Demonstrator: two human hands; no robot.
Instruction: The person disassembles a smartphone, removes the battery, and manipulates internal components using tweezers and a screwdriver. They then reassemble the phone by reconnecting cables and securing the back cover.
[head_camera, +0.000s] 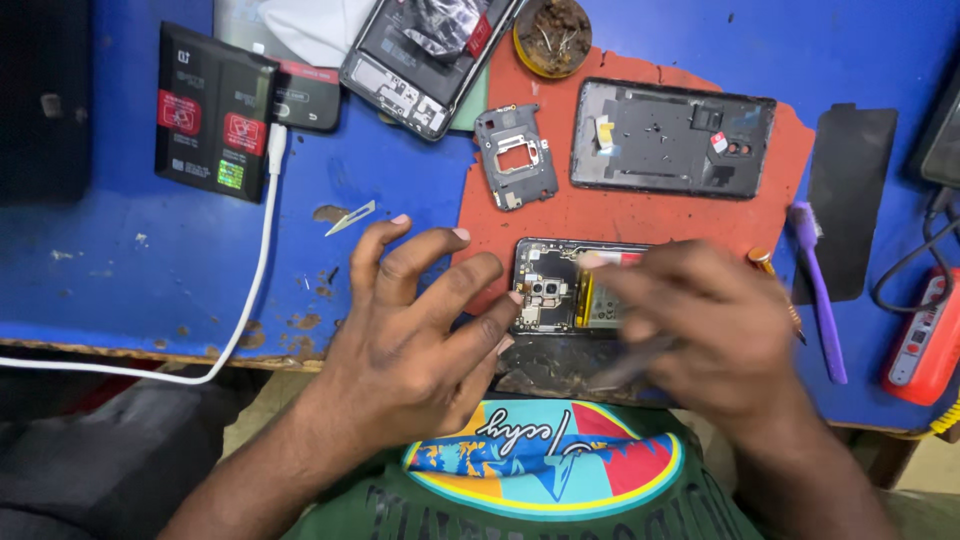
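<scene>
Both hands (560, 310) work an opened phone (560, 290); black red-labelled battery (213, 110) lies far left.

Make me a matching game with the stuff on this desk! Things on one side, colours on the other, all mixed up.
Things:
1. brush
2. charging cable
3. work mat
4. desk

Colours:
A. blue
B. white
C. purple
D. orange-red

Pairs: 1-C, 2-B, 3-D, 4-A
</scene>
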